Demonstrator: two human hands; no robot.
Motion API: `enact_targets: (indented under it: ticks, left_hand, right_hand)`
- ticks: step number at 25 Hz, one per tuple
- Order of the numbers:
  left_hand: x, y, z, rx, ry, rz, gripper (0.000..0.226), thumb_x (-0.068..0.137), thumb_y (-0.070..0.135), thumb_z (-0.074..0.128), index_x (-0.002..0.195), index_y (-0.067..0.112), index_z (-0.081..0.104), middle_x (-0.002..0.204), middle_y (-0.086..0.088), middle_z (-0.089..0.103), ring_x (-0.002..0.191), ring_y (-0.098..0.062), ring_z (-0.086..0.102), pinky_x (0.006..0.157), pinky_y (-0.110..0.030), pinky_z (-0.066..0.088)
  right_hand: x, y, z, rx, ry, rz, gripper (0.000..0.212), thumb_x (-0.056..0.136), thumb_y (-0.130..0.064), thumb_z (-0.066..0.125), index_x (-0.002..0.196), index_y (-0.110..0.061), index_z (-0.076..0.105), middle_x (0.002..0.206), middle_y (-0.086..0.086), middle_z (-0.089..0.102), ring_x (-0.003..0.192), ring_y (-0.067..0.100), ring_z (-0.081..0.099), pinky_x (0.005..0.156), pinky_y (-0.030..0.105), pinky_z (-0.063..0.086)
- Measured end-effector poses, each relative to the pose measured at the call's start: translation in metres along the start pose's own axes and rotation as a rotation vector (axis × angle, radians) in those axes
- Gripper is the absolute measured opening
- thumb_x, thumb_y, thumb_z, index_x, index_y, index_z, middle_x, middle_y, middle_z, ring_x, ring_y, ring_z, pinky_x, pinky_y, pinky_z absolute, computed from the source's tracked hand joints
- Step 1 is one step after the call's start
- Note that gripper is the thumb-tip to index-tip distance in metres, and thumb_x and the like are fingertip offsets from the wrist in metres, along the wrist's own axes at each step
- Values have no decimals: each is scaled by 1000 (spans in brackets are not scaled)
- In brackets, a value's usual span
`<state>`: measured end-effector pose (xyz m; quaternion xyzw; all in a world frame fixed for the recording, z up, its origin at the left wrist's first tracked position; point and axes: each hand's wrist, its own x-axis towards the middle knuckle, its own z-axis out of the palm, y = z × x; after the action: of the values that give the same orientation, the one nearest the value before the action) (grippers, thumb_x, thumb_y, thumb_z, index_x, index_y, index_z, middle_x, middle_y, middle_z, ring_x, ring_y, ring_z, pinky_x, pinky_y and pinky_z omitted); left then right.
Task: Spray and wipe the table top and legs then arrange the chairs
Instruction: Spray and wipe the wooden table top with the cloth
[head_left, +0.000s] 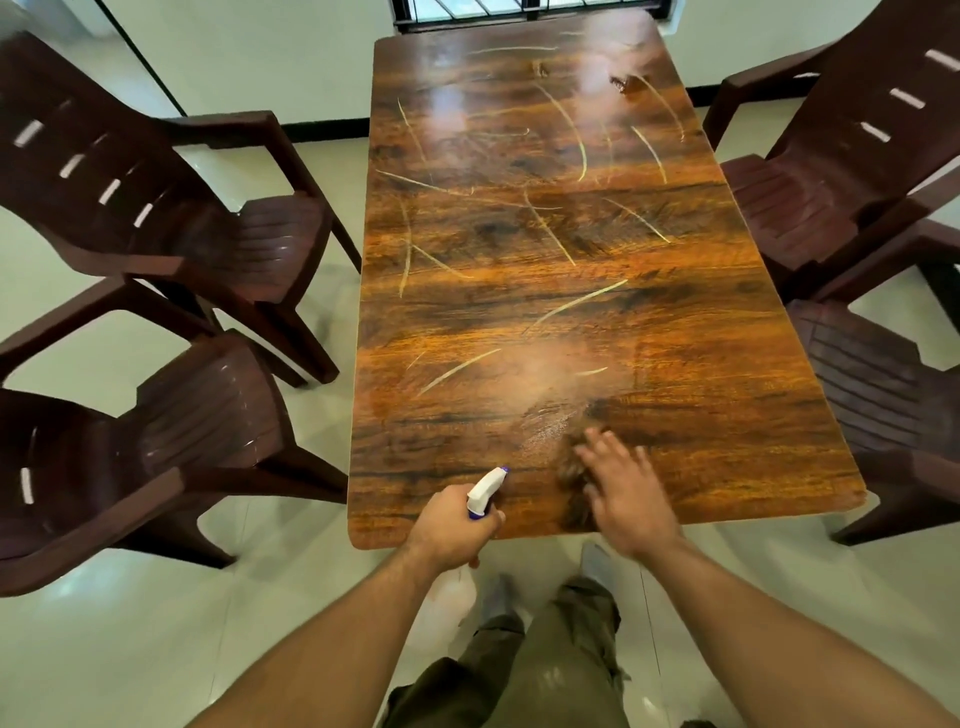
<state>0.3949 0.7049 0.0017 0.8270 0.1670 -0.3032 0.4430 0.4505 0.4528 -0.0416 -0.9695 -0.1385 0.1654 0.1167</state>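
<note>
The wooden table (571, 249) has a glossy brown top with pale scratch-like streaks. My left hand (449, 527) grips a spray bottle by its white trigger head (485, 491) at the table's near edge, nozzle aimed over the top. A pale mist and a patch of droplets (550, 395) lie in front of the nozzle. My right hand (623, 491) rests with spread fingers on a brown cloth (571, 475) lying on the near part of the top; it looks blurred.
Two dark brown plastic chairs stand on the left (171, 218) (156, 447), and two on the right (841, 176) (893, 415), all angled away from the table. A barred window (519, 10) is at the far end. My legs stand on the tiled floor (291, 623).
</note>
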Motion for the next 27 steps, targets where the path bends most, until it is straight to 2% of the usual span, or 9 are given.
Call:
enact_targets:
  ticks: [2,4,9,11,15,19,23,25,27]
  left_hand:
    - [4,8,4,-11,10,8,23,98,26,67,117,14,62,87,-1,64,69,-20,68,59,-30,61]
    - [8,16,6,10,14,32,14,96,24,68,105,14,66,80,-2,65,62,-20,68,60,-33,62]
    - [28,40,2,51,-8,79,13,94,24,69,103,15,69,86,-1,72,74,-18,69,68,-32,57]
    - [41,53,3,86,-3,67,14,95,29,69,101,18,66,85,4,67,74,-13,63,66,-24,48]
    - [69,97,10,82,-24,69,15,97,33,68,104,21,64,91,2,68,82,-17,69,69,-25,54]
    - [100,147,13,38,-77,33,17,99,29,67,113,24,58,97,-5,69,74,-24,73,66,-34,64]
    - [131,180,9,81,-87,-34,17,100,26,65,112,26,52,100,-6,71,73,-30,75,71,-39,65]
    - [144,194,9,97,-59,-6,11,100,24,64,108,18,59,95,-10,73,74,-33,75,73,-45,64]
    - [155,204,8,82,-15,42,13,98,23,65,107,14,65,89,-8,74,70,-29,75,72,-48,63]
  right_hand:
    - [26,-13,-7,66,126,407,62,102,-33,42,158,-27,17,168,-3,2,154,18,-4,124,49,0]
    - [38,-56,-5,70,108,453,67,100,-30,42,159,-26,11,168,0,-2,154,22,-6,122,49,-2]
    - [28,-34,-8,28,-168,-518,58,99,-29,43,156,-29,31,165,-7,16,153,12,-1,125,43,-5]
    - [48,10,-16,17,-54,-312,57,99,-28,47,154,-30,34,164,-9,16,154,14,5,125,43,1]
    - [74,21,-28,207,240,507,56,100,-27,47,154,-24,33,165,-2,21,154,19,9,123,45,5]
    - [105,74,-49,138,177,280,53,101,-25,44,154,-21,35,165,0,22,153,19,11,125,48,7]
    - [170,107,-91,232,220,595,56,101,-22,46,155,-20,32,167,1,16,154,22,8,124,50,6]
    - [164,76,-80,164,198,420,57,97,-22,50,153,-20,37,165,1,20,154,23,12,124,51,9]
    - [131,58,-68,133,5,-58,57,97,-26,45,154,-24,37,166,-4,18,154,18,8,125,48,4]
